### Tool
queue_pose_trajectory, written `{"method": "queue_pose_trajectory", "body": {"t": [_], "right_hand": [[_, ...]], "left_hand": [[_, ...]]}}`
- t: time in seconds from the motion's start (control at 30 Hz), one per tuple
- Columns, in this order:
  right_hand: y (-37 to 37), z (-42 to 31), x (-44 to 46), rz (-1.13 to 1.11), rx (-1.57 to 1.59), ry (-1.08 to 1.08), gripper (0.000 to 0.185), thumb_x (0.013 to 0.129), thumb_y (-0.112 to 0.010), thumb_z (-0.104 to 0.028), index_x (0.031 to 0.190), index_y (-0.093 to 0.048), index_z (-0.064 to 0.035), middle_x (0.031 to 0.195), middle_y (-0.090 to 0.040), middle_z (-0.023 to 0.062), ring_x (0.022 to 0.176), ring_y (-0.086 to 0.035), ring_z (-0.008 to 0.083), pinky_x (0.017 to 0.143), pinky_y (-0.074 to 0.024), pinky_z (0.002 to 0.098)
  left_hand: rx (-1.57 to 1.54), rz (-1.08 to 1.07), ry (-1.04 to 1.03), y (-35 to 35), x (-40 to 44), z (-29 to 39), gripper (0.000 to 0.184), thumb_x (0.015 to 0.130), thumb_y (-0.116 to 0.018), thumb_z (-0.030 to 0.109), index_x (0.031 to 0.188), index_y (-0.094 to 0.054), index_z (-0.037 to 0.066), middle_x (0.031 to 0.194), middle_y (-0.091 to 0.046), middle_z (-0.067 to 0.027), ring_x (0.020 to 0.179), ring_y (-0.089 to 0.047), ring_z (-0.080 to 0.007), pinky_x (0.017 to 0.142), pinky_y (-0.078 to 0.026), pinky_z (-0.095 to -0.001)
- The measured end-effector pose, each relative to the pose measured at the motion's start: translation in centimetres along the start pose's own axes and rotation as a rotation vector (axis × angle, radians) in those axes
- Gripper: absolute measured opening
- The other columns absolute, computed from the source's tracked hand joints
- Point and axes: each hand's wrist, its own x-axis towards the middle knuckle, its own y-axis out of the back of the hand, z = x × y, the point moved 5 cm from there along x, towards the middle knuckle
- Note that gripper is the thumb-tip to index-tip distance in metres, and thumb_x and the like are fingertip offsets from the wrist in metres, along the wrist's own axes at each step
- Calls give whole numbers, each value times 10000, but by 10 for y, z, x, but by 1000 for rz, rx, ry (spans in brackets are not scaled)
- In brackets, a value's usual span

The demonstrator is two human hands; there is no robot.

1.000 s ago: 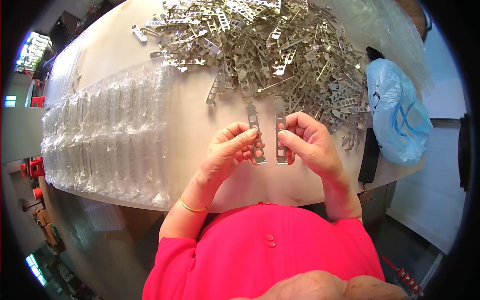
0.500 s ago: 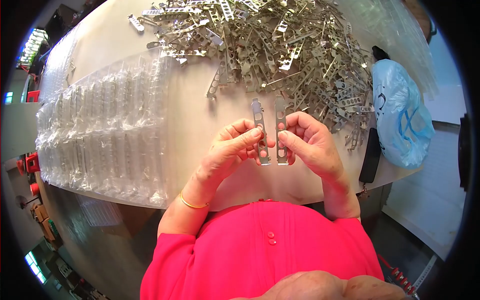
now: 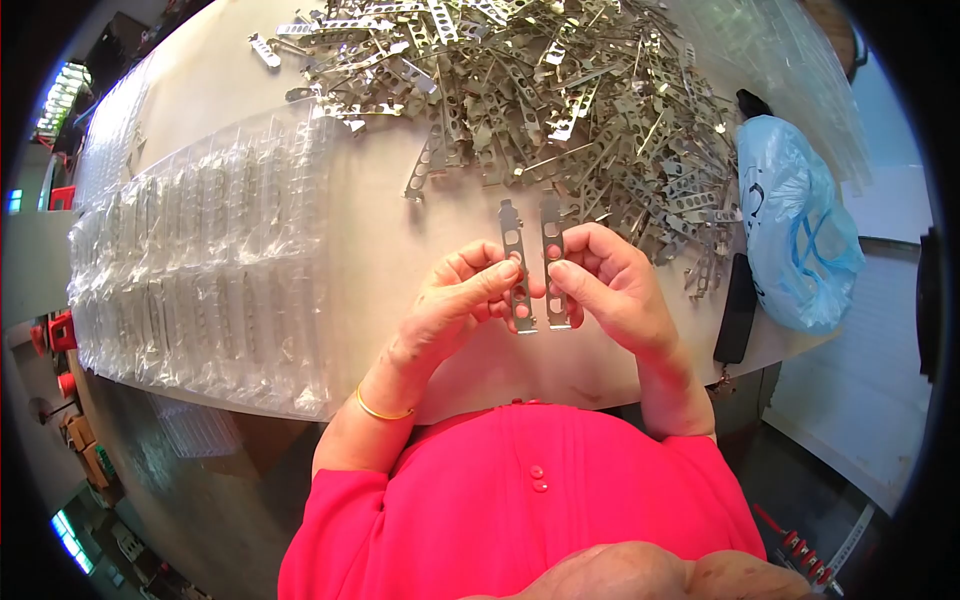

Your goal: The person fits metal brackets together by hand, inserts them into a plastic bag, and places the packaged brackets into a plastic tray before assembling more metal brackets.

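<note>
Between thumb and fingers, my left hand pinches a flat metal bracket with a row of round and squarish holes. My right hand grips a similar perforated metal bracket by its middle. Both brackets stand nearly upright side by side, with a narrow gap between them. Beyond my hands lies a large heap of the same kind of metal brackets. To the left of my hands rests a clear plastic tray, its slots holding several wrapped or covered pieces that I cannot make out.
A light blue plastic bag sits at the table's right side, with a black flat object beside it. More clear plastic trays lie at the far right. One bracket lies apart on the table.
Both brackets have turned slightly in my fingers and look darker, with less glare. My hands keep their grip in about the same place; the whole view has shifted a little.
</note>
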Motion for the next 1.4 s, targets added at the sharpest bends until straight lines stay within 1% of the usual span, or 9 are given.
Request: {"method": "queue_pose_trajectory", "body": {"t": [0.07, 0.13, 0.17, 0.27, 0.5, 0.6, 0.77, 0.9, 1.4], "right_hand": [[4, 2, 2, -42, 73, 10, 133, 994, -599, -131, 1082, -572, -35, 861, -648, 17, 688, -595, 61, 567, -489, 230], [6, 5, 2, -162, 440, -4, 123, 1015, -565, -156, 1074, -568, -48, 878, -627, 34, 752, -587, 113, 642, -487, 271], [10, 8, 5, -149, 428, 2, 123, 1015, -565, -156, 1074, -568, -48, 878, -627, 34, 752, -587, 113, 642, -487, 271], [3, -3, 7, -523, 884, 132, 111, 1035, -494, -168, 1055, -542, -71, 916, -585, 52, 841, -543, 185, 724, -442, 307], [5, -1, 8, -587, 1052, 160, 106, 1032, -497, -167, 1054, -534, -70, 886, -568, 48, 825, -537, 181, 710, -442, 309], [6, -1, 6, -559, 1004, 166, 116, 1026, -510, -168, 1062, -545, -64, 874, -578, 50, 779, -554, 182, 661, -453, 308], [8, 0, -1, -26, 202, 78, 114, 1003, -573, -140, 1052, -574, -37, 842, -612, 36, 689, -595, 114, 571, -495, 278], [3, -2, -1, -22, 58, -15, 103, 998, -579, -121, 1040, -579, -26, 835, -616, 20, 699, -591, 75, 579, -498, 244], [-7, 12, 1, -58, 47, -72, 135, 1012, -565, -135, 1081, -577, -19, 862, -658, 20, 698, -611, 51, 550, -485, 218]], "left_hand": [[7, 4, 6, -1, -1, 1, 108, 1001, -593, 163, 1038, -607, 63, 973, -711, -146, 758, -667, -146, 677, -547, -281], [26, 35, 25, -1, -1, 1, 104, 1008, -578, 154, 1041, -609, 60, 966, -709, -153, 753, -659, -144, 699, -541, -271], [23, 17, 26, -2, 0, 0, 104, 1008, -578, 154, 1041, -609, 60, 966, -709, -153, 753, -659, -144, 699, -541, -271], [13, 8, -2, 0, 1, -1, 107, 1015, -561, 145, 1045, -612, 57, 964, -707, -159, 753, -652, -143, 716, -535, -264], [61, 18, -15, -1, 1, 0, 118, 1019, -555, 149, 1053, -613, 52, 969, -700, -159, 761, -649, -142, 718, -537, -264], [77, 41, -8, -1, 1, 0, 116, 1016, -563, 153, 1050, -611, 53, 968, -699, -153, 779, -651, -140, 720, -539, -267], [57, 49, 1, -3, -2, 2, 111, 1009, -583, 166, 1020, -604, 57, 974, -699, -135, 795, -657, -140, 716, -547, -276], [42, 42, 2, -2, -1, 1, 115, 1003, -599, 180, 996, -590, 65, 985, -700, -124, 772, -664, -141, 672, -553, -284], [54, -14, 22, -5, 0, -2, 131, 995, -622, 189, 1002, -600, 61, 942, -664, -48, 773, -662, -130, 641, -564, -288]]}}
